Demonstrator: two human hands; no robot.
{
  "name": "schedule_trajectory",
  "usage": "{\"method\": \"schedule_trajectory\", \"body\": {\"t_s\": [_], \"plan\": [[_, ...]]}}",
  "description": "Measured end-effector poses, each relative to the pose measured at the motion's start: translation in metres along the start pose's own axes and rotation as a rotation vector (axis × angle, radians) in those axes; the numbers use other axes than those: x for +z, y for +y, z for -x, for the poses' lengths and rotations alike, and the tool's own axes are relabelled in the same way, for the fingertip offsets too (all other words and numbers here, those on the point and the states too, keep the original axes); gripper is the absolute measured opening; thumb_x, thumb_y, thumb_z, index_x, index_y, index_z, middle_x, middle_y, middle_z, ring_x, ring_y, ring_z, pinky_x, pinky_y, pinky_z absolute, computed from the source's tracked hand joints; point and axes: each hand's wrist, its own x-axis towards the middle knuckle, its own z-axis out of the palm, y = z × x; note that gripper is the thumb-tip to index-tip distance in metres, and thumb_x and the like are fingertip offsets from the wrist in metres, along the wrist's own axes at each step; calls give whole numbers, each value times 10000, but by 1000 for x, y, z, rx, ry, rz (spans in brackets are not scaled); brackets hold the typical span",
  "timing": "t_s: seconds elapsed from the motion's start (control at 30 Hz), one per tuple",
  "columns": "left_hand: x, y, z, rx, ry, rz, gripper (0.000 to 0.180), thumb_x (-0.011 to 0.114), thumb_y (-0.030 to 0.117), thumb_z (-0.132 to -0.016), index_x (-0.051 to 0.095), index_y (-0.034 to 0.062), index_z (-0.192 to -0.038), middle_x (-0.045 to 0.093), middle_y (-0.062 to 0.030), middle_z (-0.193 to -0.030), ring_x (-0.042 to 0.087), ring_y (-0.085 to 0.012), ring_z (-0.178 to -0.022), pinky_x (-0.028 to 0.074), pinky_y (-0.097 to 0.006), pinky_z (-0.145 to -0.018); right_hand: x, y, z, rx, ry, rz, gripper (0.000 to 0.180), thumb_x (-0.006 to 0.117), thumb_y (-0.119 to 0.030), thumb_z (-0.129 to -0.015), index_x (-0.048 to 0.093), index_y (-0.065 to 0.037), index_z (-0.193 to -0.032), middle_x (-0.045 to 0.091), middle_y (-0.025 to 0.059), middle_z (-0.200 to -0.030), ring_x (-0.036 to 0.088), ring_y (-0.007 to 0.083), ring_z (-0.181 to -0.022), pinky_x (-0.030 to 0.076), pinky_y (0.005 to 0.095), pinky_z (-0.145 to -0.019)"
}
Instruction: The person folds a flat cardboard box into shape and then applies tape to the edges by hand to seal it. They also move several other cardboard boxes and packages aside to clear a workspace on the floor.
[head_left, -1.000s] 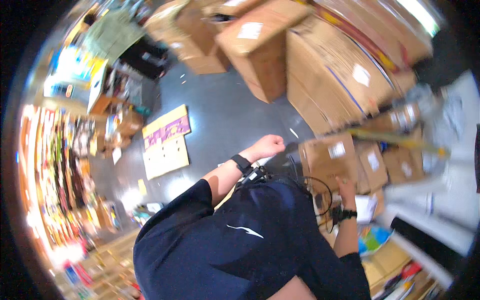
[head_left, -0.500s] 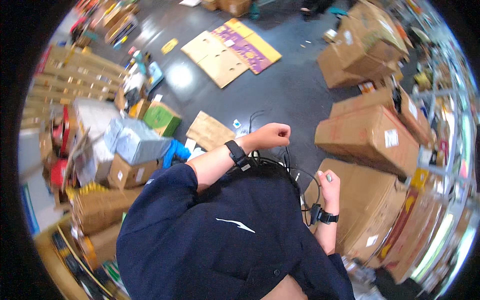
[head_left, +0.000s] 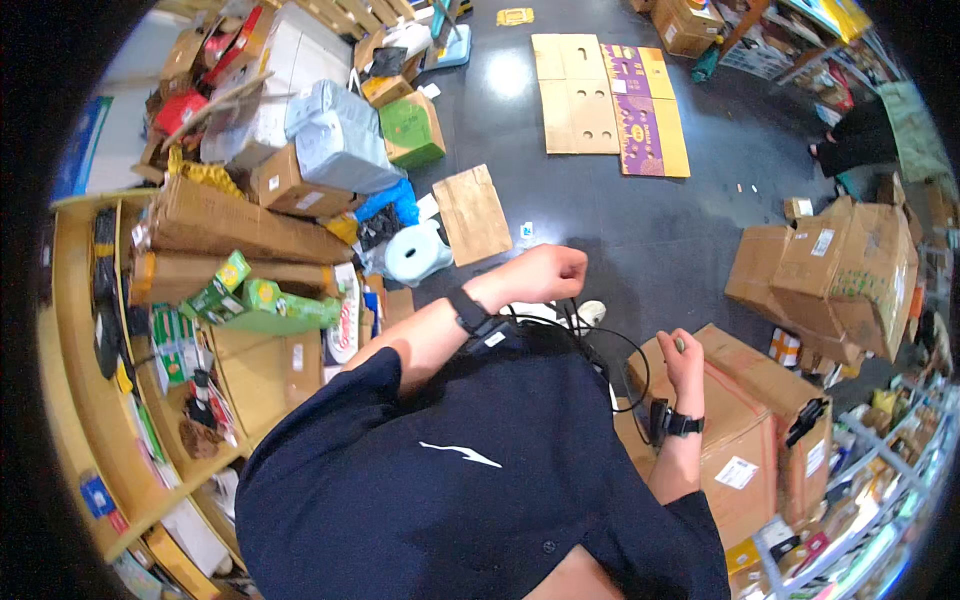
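My left hand point(head_left: 552, 272) is curled into a fist in front of my chest, with nothing showing in it. A black strap point(head_left: 470, 309) circles that wrist. Lower and to the right, my right hand point(head_left: 684, 368) is closed around a small grey-green thing point(head_left: 680, 345); only its rounded end shows, so its kind is unclear. The right wrist has a black band with a small dark box point(head_left: 658, 421). Black cables point(head_left: 640, 372) loop between my waist and the right wrist. Past my left fist, a white shoe point(head_left: 591, 314) shows on the floor.
Large cardboard boxes point(head_left: 745, 420) stand close on my right, beside metal shelving point(head_left: 870, 425). Flattened cardboard point(head_left: 580, 105) lies ahead on the dark floor. At left are a pale blue stool point(head_left: 418, 253), a wrapped grey bundle point(head_left: 345, 140) and a wooden shelf point(head_left: 85, 320). A person point(head_left: 865, 135) stands far right.
My view has turned right and moved forward; the flattened cardboard and boxes sit elsewhere in it. The stool and wooden shelf show more fully. Both hands stay closed, the right slightly farther out.
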Motion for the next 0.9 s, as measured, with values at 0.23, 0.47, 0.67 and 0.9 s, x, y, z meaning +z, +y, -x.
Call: {"method": "schedule_trajectory", "body": {"t_s": [0.23, 0.47, 0.67, 0.9], "plan": [[-21, -10, 20, -151, 167, 216, 31, 586, 44, -782, 588, 27, -807, 651, -41, -813, 535, -100, -706, 443, -279, -642, -16, -98, -105, -173, -272, 277, 354, 689, -235, -854, 488, -18, -659, 423, 51, -547, 377, 128, -549, 347, 318, -496], [-75, -52, 6, -130, 304, 362, 67, 560, 87, -753, 529, 28, -745, 655, -79, -830, 594, -163, -766, 467, -310, -691, 35, -160, -207, -346, -414, 364, 344, 697, -246, -848, 497, -22, -680, 425, 59, -562, 375, 121, -566, 363, 309, -513], [-185, -73, -7, -82, 477, 290, 101, 578, 133, -744, 589, 35, -764, 600, -73, -664, 561, -159, -637, 453, -314, -608, 74, -248, -290, -321, -388, 392, 347, 670, -268, -874, 512, -14, -698, 421, 6, -588, 370, 93, -601, 355, 285, -528], [-290, -92, -27, -157, 639, 294, 109, 599, 141, -772, 568, 37, -776, 593, -67, -662, 541, -154, -618, 446, -302, -604, 114, -350, -370, -469, -427, 309, 267, 614, -217, -915, 607, 16, -784, 610, 43, -676, 518, 102, -663, 433, 274, -633]]}}
